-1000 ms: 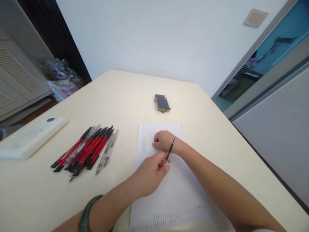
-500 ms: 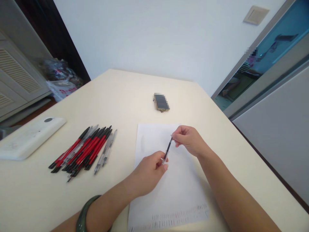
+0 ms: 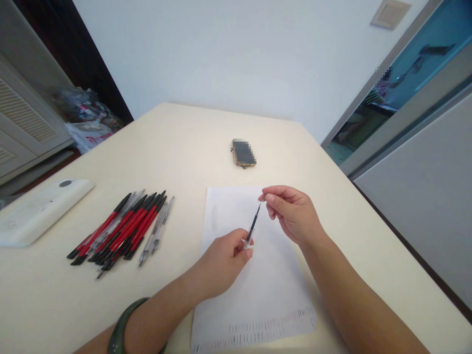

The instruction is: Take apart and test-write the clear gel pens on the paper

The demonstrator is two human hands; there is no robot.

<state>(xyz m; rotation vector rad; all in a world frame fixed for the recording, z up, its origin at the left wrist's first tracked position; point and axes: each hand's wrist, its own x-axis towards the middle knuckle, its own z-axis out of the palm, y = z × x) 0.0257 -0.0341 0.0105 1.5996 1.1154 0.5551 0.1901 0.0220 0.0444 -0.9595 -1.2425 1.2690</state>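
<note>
My left hand (image 3: 224,260) is closed round the clear barrel of a pen (image 3: 249,238). Out of that barrel a dark ink refill (image 3: 254,220) sticks up, its thin tip pointing toward my right hand (image 3: 293,211). The right thumb and forefinger pinch a tiny item just above the tip, too small to name. A narrow gap shows between it and the refill. Both hands are over a sheet of white paper (image 3: 254,295), which carries rows of short pen strokes near its lower edge.
Left of the paper lies a pile of red-and-black pens (image 3: 123,228), with clear pens (image 3: 157,233) beside it. A white flat object (image 3: 42,211) rests at the table's left. A dark device (image 3: 244,152), partly pixelated, lies farther back. A person is seen through the doorway at right.
My right hand has drawn slightly up and away from the refill's tip, leaving a gap. My left hand still holds the pen. The whole view has shifted a little.
</note>
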